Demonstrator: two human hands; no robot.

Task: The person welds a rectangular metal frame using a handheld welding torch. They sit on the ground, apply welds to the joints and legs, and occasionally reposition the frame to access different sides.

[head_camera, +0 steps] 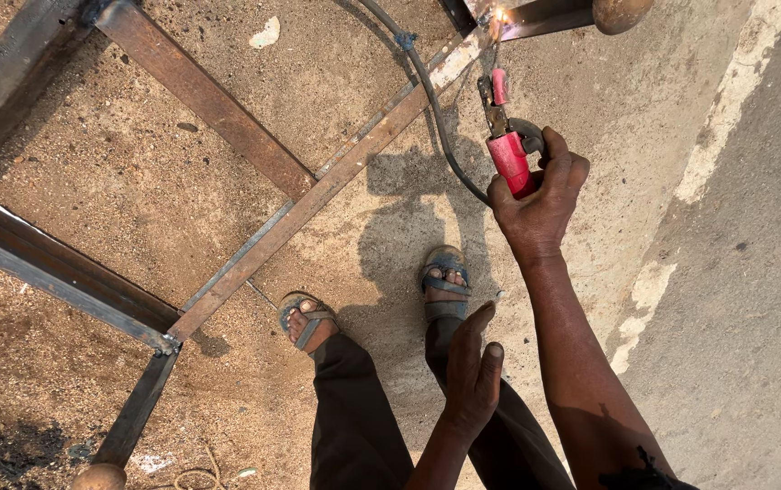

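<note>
Steel frame point(254, 245) lying flat on sandy ground point(118, 172), bars crossing left of the feet; left hand point(470, 377) hanging loose and empty by the knee, clear of sparks; right hand point(540, 204) clenching the red welding holder point(510, 159), rod point(497, 50) reaching the frame's top joint, arc glowing point(499, 14); pavement point(753, 272) lying open rightward.

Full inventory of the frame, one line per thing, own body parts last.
metal frame: one, rusty brown, lying on the ground, left and centre
electrode holder: one, red, in right hand, rod tip sparking at the frame's top joint
cable: one, dark, from top centre to holder
round knobs: two, brown, top right and bottom left
ground: sandy, pale strip at right
sandals: two, grey, centre
right hand: gripping holder
left hand: empty, open, over trouser leg
</note>
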